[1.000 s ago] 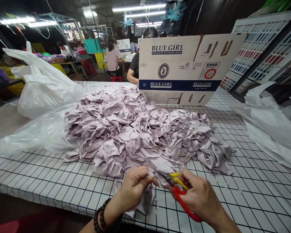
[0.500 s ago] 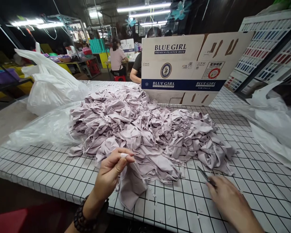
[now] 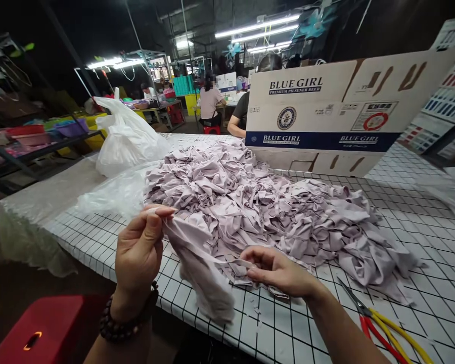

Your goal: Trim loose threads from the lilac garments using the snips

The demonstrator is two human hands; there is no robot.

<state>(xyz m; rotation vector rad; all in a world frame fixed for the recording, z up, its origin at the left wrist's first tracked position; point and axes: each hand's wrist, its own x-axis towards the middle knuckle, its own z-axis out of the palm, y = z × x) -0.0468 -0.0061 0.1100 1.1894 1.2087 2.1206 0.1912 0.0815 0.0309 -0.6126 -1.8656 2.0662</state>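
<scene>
A piece of pale mauve cloth [image 3: 205,263] hangs slackly between my two hands above the table's front edge. My left hand [image 3: 139,247], with a dark bead bracelet on the wrist, pinches its upper left end. The fingertips of my right hand [image 3: 278,272] are closed on the cloth's right edge. Just behind both hands spreads a large heap of similar mauve cloth pieces [image 3: 227,192]. To the right of my right forearm, scissors [image 3: 366,311] with red and yellow handles lie on the table, blades pointing away from me.
The table has a white cover with black grid lines [image 3: 109,247]. A "BLUE GIRL" carton [image 3: 322,111] stands behind the heap. White plastic bags [image 3: 125,141] sit at the back left. A red stool [image 3: 56,323] is at the lower left. Across the table, a person's arm [image 3: 235,124] shows beside the carton.
My right hand has let go of the scissors, now on the table, and moved left to grip the cloth. My left hand has raised its end. The view has swung left.
</scene>
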